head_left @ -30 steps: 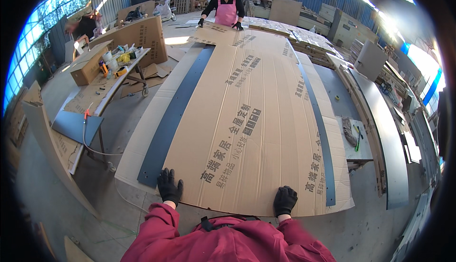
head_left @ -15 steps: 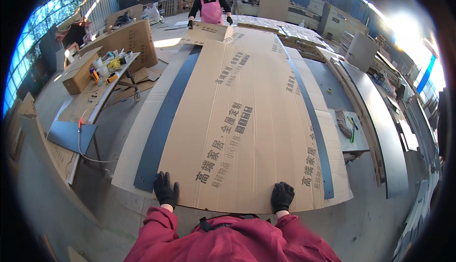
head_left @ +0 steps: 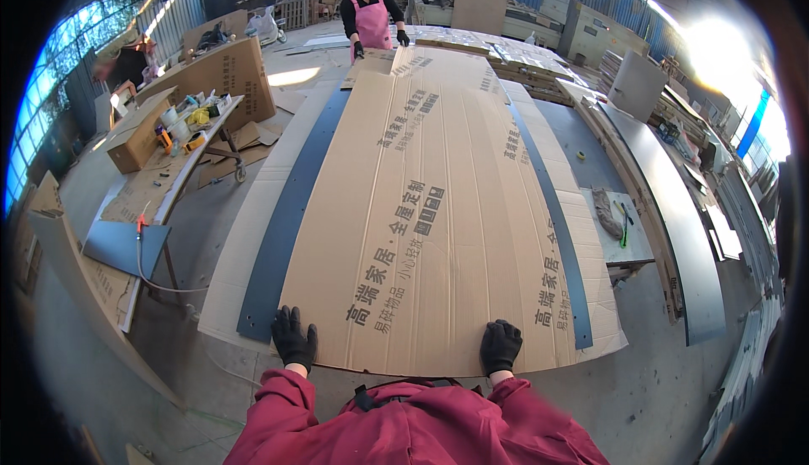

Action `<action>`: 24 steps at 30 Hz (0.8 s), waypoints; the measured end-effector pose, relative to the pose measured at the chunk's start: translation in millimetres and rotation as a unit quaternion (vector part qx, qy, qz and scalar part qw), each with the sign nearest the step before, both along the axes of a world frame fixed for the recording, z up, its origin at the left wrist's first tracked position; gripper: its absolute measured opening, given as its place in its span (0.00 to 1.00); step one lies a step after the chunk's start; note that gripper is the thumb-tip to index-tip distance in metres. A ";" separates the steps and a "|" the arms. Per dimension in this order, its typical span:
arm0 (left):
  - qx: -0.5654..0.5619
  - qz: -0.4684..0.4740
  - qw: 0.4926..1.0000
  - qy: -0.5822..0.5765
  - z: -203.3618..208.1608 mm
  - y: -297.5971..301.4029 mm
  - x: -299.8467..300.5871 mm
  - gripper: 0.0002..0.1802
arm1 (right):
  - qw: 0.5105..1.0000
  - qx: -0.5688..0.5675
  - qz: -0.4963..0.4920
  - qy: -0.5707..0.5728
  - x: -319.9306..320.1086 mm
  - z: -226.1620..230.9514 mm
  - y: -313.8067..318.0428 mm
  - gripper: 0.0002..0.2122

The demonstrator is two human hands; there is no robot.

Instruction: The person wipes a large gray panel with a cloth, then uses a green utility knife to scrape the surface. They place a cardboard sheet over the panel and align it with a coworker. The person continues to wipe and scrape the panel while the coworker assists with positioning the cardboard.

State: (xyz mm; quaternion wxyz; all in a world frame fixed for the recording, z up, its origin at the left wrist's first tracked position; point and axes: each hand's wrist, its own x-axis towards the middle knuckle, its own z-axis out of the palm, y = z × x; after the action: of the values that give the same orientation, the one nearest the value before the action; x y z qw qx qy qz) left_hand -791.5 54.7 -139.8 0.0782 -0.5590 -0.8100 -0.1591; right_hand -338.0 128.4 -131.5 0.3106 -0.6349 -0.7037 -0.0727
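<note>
A large sheet of brown cardboard point(head_left: 472, 254) with dark printing lies over dark blue-grey panels, whose strips show along its left point(head_left: 291, 212) and right point(head_left: 560, 246) sides. My left hand point(head_left: 293, 340), in a black glove, rests open on the sheet's near left corner, thumb apart from the fingers. Toward the near right, my right hand point(head_left: 501, 347), also gloved in black, presses on the sheet with its fingers curled in; nothing shows in it. At the far end a co-worker in a pink apron point(head_left: 372, 25) handles a smaller cardboard piece point(head_left: 371, 67).
Paler cardboard point(head_left: 232, 296) extends under the panels on both sides. A cluttered workbench point(head_left: 190, 157) stands at left, with a red-nozzled air gun point(head_left: 141, 222) and its hose. Long panels point(head_left: 666, 212) lie along the right, beside a low table point(head_left: 619, 242) holding tools.
The co-worker has shifted slightly right and drawn the smaller cardboard piece in from the left at the far end. Both my hands stay in nearly the same places.
</note>
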 end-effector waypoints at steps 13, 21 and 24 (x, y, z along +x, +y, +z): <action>-0.015 -0.002 1.000 -0.001 1.8 3.6 -1.8 0.35 | 1.000 -0.004 -0.004 0.009 -0.3 4.3 2.9 0.04; -0.010 -0.006 1.000 -0.028 -6.1 6.3 -16.3 0.35 | 0.994 -0.084 0.012 0.071 21.4 3.6 -0.3 0.12; 0.065 0.095 0.992 -0.057 -13.9 -13.4 -14.9 0.38 | 0.996 -0.018 -0.059 0.068 57.7 7.6 -13.6 0.18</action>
State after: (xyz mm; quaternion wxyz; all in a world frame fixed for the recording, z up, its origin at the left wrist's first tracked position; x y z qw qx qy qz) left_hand -806.4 41.3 -153.7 0.0829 -0.4631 -0.8506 -0.2348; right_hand -280.3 114.8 -123.9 0.3416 -0.6839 -0.6437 -0.0352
